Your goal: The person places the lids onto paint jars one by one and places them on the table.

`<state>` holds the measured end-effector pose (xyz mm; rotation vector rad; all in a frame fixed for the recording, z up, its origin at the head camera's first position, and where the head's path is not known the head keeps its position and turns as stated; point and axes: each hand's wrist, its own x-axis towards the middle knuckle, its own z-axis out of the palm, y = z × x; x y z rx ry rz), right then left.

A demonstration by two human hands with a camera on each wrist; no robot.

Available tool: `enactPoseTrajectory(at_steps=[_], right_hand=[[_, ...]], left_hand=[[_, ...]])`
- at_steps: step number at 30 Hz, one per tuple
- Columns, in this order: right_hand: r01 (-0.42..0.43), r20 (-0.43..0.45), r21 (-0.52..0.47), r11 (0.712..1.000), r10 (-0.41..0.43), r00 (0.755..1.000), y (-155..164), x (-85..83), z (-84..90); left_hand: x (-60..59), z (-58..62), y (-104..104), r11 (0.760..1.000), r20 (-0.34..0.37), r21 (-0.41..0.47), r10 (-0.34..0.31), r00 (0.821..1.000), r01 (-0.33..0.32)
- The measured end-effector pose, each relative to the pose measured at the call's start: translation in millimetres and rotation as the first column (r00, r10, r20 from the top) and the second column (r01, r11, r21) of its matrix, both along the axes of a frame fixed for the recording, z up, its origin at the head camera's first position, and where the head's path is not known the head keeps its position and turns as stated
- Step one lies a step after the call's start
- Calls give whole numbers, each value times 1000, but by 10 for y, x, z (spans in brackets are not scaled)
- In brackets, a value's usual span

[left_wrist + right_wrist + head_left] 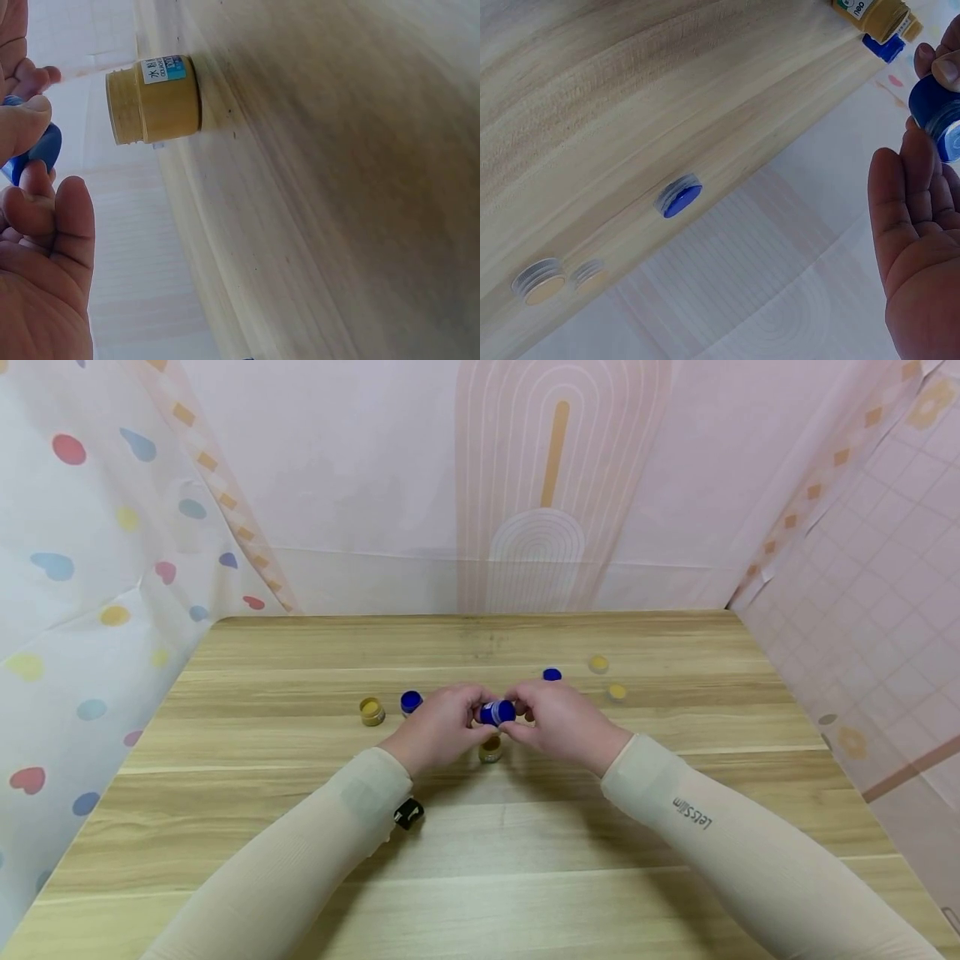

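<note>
A small blue paint jar (pixel 491 713) is held on its side in midair between both hands. My left hand (pixel 438 727) grips its body from the left. At its right end, the thumb and fingertips of my right hand (pixel 566 722) pinch the jar's ridged end. The right wrist view shows the jar (pixel 934 105) at the right edge, partly cut off, with a clear ridged band near its end. Just below the hands stands an uncapped yellow paint jar (pixel 491 750), whose label faces the left wrist camera.
Left of the hands are another open yellow jar (pixel 372 712) and an open blue jar (pixel 411 702). Behind the right hand lie a blue lid (pixel 552 674) and two yellow lids, one farther back (pixel 598 664) and one nearer (pixel 617 692). Fabric backdrops border the wooden table (pixel 525 877).
</note>
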<state>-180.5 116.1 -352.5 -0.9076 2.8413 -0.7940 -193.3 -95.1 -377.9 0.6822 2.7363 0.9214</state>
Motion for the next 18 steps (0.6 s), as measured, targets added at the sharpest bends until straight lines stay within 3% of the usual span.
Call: enactPoseTrajectory(at_steps=[18], right_hand=[[-23,-47,3,1000,23,999,9,-2,-33]], left_hand=[[8,-2,3,1000,6,5,2,1000,-2]])
